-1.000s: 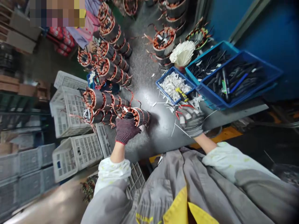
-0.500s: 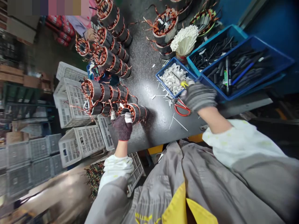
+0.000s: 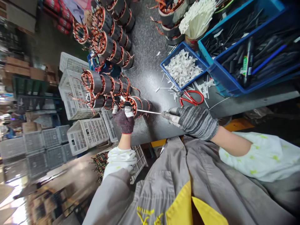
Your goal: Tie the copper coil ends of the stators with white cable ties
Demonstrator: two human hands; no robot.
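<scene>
My left hand [image 3: 124, 120], in a dark purple glove with white fingertips, closes on the wire-wound end of a stator [image 3: 141, 105] lying on its side on the table. Copper windings and dark pieces show at that end. My right hand [image 3: 193, 120], in a grey striped glove, pinches a thin white strand [image 3: 150, 111]. The strand runs straight left from its fingertips to the stator; how it meets the windings is hard to make out. Just above the right hand lie red-handled scissors [image 3: 192, 98].
A small blue tray [image 3: 163, 66] holds white cut pieces, with scraps around it. Beyond are a bundle of white sticks [image 3: 198, 18] and a blue bin [image 3: 248, 90] of black tubes with a marker [image 3: 247, 62]. Stacked stators [image 3: 109, 47] stand left, near white crates [image 3: 87, 137].
My right hand has moved from the tray of white pieces down and left. A yellow-handled tool showed in it before; now it holds the white strand. The left hand keeps its grip.
</scene>
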